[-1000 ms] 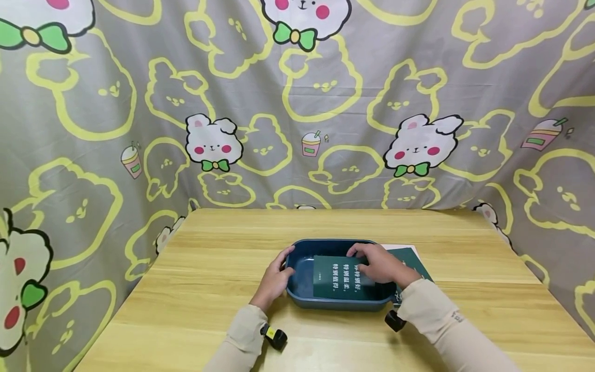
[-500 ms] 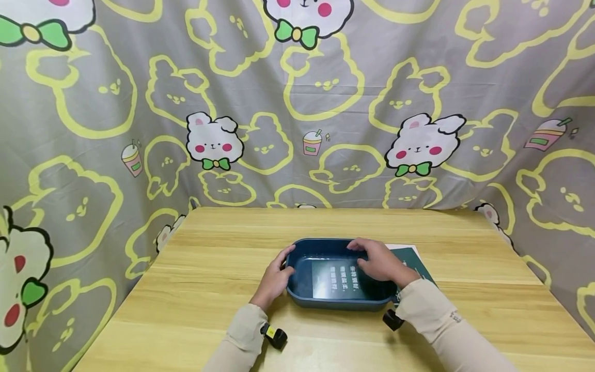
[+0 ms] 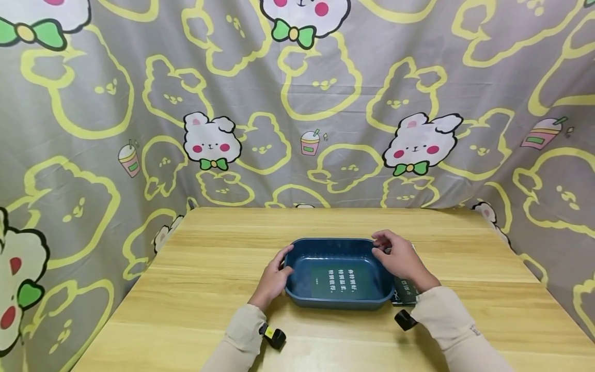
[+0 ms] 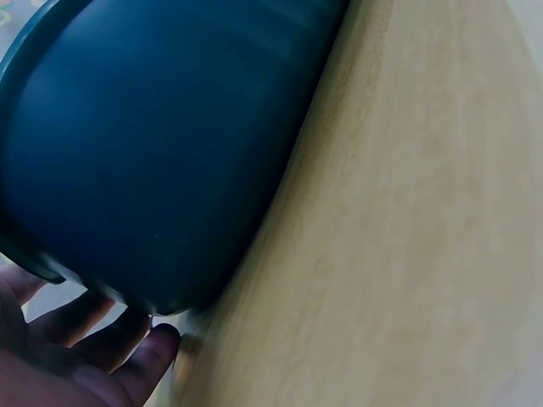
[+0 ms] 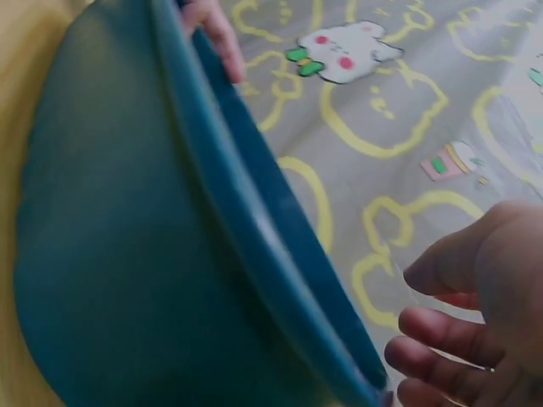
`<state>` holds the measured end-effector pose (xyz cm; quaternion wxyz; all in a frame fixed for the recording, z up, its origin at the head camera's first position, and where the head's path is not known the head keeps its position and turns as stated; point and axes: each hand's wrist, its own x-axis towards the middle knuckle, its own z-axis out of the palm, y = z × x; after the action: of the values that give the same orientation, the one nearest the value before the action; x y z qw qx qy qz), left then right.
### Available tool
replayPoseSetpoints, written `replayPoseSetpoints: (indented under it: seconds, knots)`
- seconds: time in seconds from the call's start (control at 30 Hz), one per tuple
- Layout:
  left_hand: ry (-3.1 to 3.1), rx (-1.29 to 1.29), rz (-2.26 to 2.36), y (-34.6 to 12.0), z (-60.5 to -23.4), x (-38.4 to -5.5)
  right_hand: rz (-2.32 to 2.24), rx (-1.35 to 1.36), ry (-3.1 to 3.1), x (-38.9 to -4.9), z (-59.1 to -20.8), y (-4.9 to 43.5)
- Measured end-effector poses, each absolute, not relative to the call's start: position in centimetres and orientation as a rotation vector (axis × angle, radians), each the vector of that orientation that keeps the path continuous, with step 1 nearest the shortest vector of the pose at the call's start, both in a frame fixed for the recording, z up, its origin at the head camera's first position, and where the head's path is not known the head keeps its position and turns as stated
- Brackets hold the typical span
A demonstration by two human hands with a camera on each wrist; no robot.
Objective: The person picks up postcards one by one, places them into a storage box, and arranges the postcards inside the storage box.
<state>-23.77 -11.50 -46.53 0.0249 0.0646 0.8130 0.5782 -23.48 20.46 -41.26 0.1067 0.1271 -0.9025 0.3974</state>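
A dark blue basin (image 3: 339,305) with rounded corners stands on the wooden table in the head view. Flat on its bottom lies a dark green book (image 3: 341,281) with white lettering. My left hand (image 3: 274,277) grips the basin's left end, thumb over the rim and fingers along the outside. At the opposite end my right hand (image 3: 403,258) hovers by the rim, its fingers loosely bent around nothing. Another dark green book (image 3: 406,292) lies on the table right of the basin, mostly covered by that hand. The right wrist view shows the right hand's fingers (image 5: 441,343) apart from the rim.
The pale wooden table (image 3: 195,305) extends around the basin. A grey curtain (image 3: 344,170) printed with rabbits and yellow outlines hangs behind the table and along both sides. Black wrist cameras (image 3: 274,337) sit on the beige sleeves.
The lettered book has sunk from the right hand's hold to the basin's bottom. The right hand has let go and moved right, out over the rim. The left hand has stayed put.
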Motion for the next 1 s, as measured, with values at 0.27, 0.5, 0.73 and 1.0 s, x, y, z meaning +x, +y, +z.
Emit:
replayPoseSetpoints:
  seconds: [0.27, 0.5, 0.73, 1.0]
  knots:
    - [2.525, 0.215, 1.791, -11.4, -46.7, -23.8, 1.26, 0.132, -2.668, -22.6, -41.5, 22.6]
    - [2.522, 0.207, 1.787, -11.2, -46.6, -23.8, 1.236, -0.009, -2.73, -22.4, -42.5, 24.5]
    - [2.538, 0.207, 1.777, -11.4, -46.6, -23.7, 1.059, -0.087, -2.865, -22.5, -43.2, 26.3]
    - [2.55, 0.206, 1.782, -11.4, -46.6, -23.6, 0.927, -0.219, -3.062, -22.4, -43.4, 28.5]
